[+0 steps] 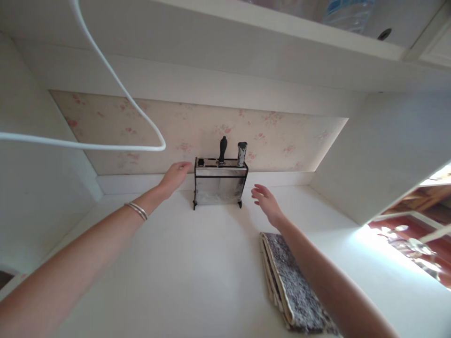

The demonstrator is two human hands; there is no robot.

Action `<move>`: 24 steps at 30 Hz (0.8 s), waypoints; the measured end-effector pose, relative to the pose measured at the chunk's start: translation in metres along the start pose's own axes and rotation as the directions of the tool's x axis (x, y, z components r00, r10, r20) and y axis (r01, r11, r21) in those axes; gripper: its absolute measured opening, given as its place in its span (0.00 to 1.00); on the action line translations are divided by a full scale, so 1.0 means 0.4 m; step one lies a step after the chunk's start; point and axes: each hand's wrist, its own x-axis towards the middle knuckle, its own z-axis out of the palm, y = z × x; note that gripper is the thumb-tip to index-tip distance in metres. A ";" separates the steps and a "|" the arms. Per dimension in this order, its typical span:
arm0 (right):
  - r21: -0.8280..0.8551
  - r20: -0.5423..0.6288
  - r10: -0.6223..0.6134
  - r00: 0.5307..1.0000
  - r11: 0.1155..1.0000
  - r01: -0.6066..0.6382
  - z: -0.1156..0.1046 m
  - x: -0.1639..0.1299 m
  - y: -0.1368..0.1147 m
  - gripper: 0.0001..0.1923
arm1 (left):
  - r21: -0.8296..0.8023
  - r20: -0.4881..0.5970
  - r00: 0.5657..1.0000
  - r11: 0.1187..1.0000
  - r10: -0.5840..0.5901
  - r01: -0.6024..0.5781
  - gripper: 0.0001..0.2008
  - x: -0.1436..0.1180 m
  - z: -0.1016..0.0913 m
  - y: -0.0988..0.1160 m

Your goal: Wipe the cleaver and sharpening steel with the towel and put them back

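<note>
A metal knife block (219,186) with a black frame stands on the white counter (197,263) against the flowered back wall. Two handles stick up from it, a black one (222,149) and a speckled grey one (241,153). My left hand (175,176) reaches to the block's upper left corner, fingertips at or nearly touching it, holding nothing. My right hand (266,201) hovers open just right of the block, fingers spread, apart from it. Bangles (136,210) circle my left wrist.
A folded speckled grey cloth (292,286) lies on the counter under my right forearm. A white cable (116,80) loops across the upper left. White cabinet sides close in left and right; a shelf with a plastic bottle (347,14) runs overhead.
</note>
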 end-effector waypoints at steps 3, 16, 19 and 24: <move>0.074 0.046 0.005 0.999 0.997 -0.008 0.038 0.023 -0.099 0.34 | -0.048 0.142 0.983 0.992 -0.112 0.120 0.32 -0.063 0.015 -0.072; 0.041 0.241 -0.221 0.945 0.975 0.218 0.039 0.025 -0.176 0.30 | -0.458 0.450 0.889 0.876 0.085 0.148 0.46 -0.177 0.119 -0.093; 0.061 0.219 -0.253 0.942 0.967 0.246 -0.010 0.028 -0.177 0.32 | -0.496 0.487 0.865 0.853 0.119 0.162 0.49 -0.186 0.146 -0.054; 0.044 0.142 -0.292 0.946 0.956 0.289 -0.150 0.046 -0.198 0.31 | -0.502 0.532 0.824 0.856 0.194 0.122 0.51 -0.173 0.227 0.051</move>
